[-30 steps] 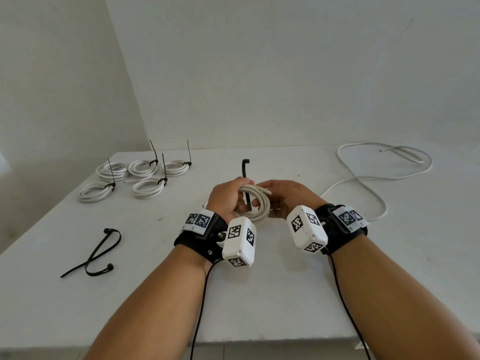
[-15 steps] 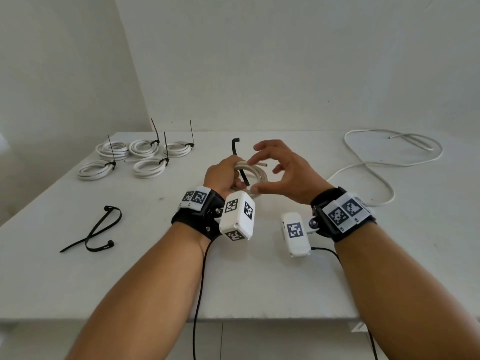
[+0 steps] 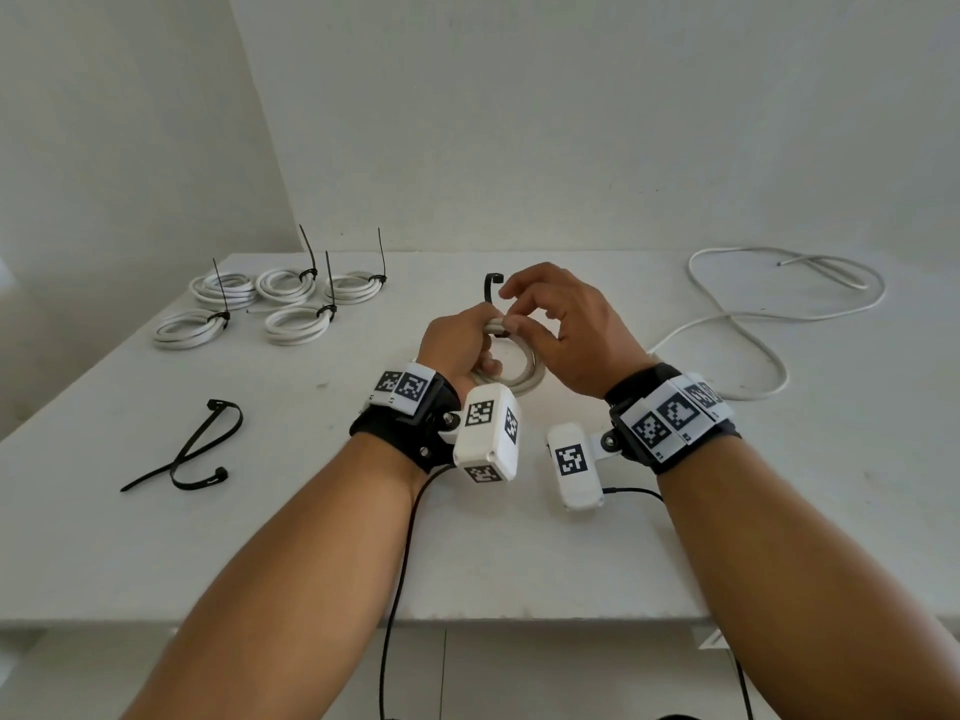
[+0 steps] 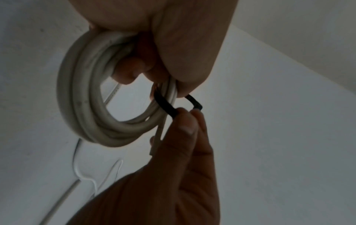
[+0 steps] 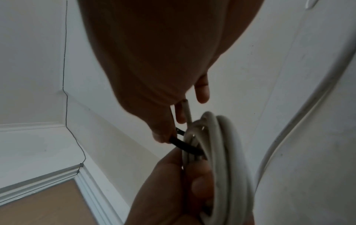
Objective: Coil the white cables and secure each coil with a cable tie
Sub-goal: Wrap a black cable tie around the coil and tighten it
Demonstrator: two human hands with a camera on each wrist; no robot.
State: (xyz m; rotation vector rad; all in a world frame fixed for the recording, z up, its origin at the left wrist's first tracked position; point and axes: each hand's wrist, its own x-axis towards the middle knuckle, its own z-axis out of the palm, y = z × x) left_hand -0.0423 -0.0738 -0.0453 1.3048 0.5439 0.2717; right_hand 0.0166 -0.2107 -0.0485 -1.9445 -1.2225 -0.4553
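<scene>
Left hand [image 3: 457,337] clamped around white cable coil [image 3: 511,374]; right hand [image 3: 566,330] pinches black cable tie [image 4: 166,106] looped round it, above counter [image 3: 311,537].

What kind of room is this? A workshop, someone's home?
Probably a plain indoor room set up as a simple work station: a bare white table against bare white walls, holding only tied cable coils, a loose white cable and spare black cable ties.

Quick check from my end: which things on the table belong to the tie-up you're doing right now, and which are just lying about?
In the job now:
- white coil, gripped by the left hand
- black cable tie round it, pinched by the right hand

Lying about:
- five tied coils, back left
- two spare black ties
- loose white cable, uncoiled, on the right
</scene>
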